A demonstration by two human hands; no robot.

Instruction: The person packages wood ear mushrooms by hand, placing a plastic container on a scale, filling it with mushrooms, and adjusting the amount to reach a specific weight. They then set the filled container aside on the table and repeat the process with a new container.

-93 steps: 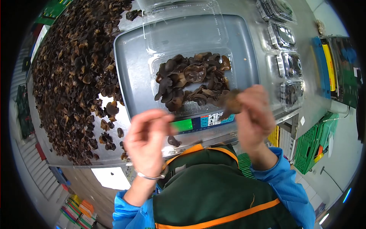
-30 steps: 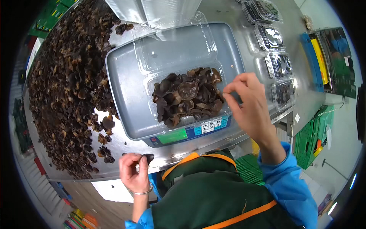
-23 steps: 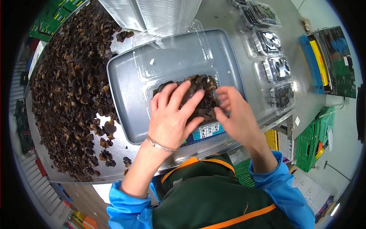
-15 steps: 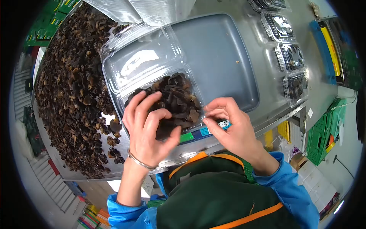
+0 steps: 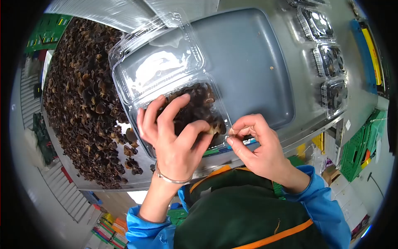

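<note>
A clear plastic clamshell container (image 5: 222, 103) lies with its lid (image 5: 163, 62) folded back, on a grey tray (image 5: 248, 54). Dark brown wood ear mushrooms (image 5: 197, 97) fill its base. Over them is my left hand (image 5: 176, 135), its thumb and forefinger pinched on a lighter-edged mushroom piece (image 5: 215, 128), the other fingers bent above the pile. At the container's near right corner, the thumb and forefinger of my right hand (image 5: 259, 145) are pinched together on the rim. Both palms are hidden, and my left hand covers part of the mushrooms.
A large heap of loose wood ear mushrooms (image 5: 83, 99) spreads over the left side of the metal table (image 5: 304, 79). Closed, filled containers (image 5: 329, 60) stand in a row at the right. Stacked clear plastic packaging (image 5: 103, 12) is at the back. Green crates (image 5: 358, 145) stand beyond the table.
My left hand has moved right and closed its thumb and forefinger on a mushroom piece. My right hand's fingertips have come together at the container's corner. The whole view has shifted slightly.
</note>
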